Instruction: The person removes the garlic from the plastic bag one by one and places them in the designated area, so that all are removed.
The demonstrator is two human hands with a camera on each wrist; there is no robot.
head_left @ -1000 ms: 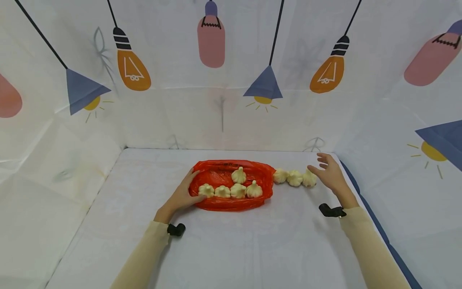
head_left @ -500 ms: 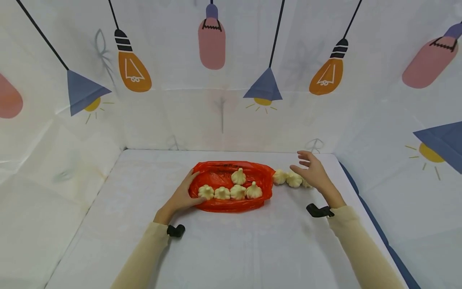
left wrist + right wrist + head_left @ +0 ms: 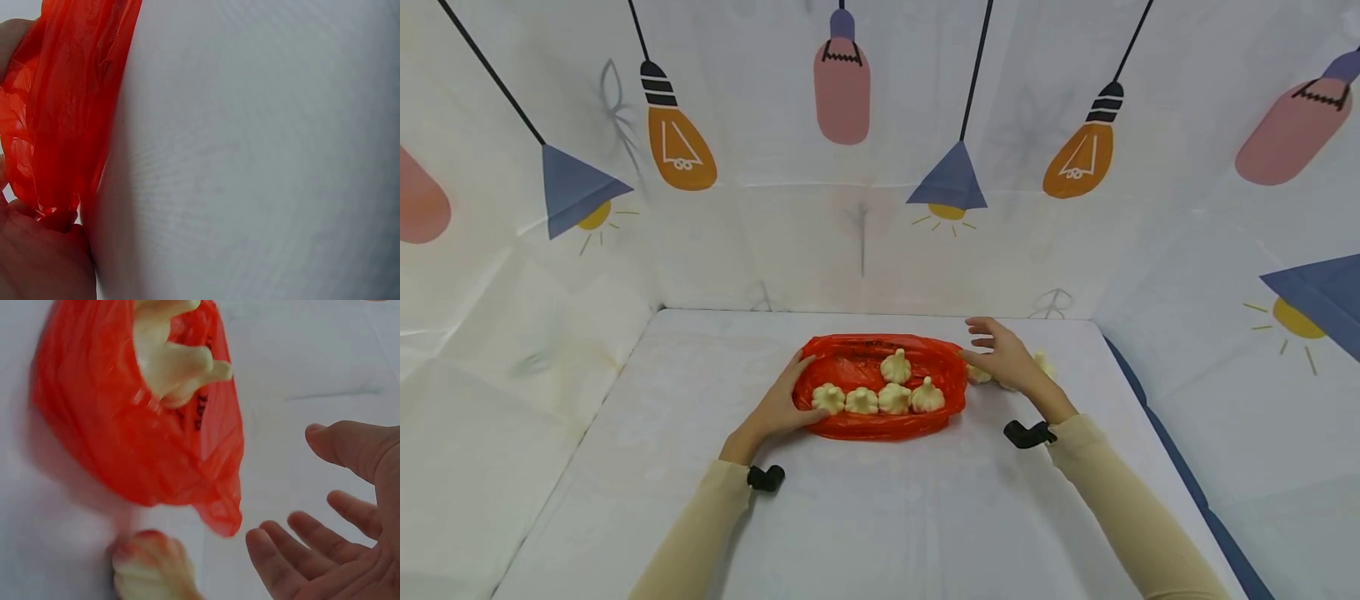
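Red plastic, thin and crinkled: the bag [image 3: 876, 427] lies on the white desk [image 3: 880, 517], about midway between its left and right edges and not far from its back edge. Its mouth is spread wide and shows five garlic bulbs inside, four in a row [image 3: 861, 401] along the near rim and one [image 3: 896, 365] just behind them. My left hand [image 3: 778, 408] is curled in a wide arc round the bag's left end and holds it there — thumb at the front beside the leftmost bulb, fingers round the back. My right hand [image 3: 1011, 362] is well open, thumb apart from the spread fingers, with hold of nothing; it hovers by the bag's right end, and the right wrist view shows a gap between my fingertips and the red plastic. Beneath it, partly hidden, more bulbs [image 3: 1045, 362] lie on the desk, strung out from the bag toward the right edge, where a blue strip [image 3: 1231, 543] runs. Black lettering [image 3: 201, 406] shows on the bag's inner side. Beyond the back edge hangs a pale sheet — printed with lamps [image 3: 682, 150].
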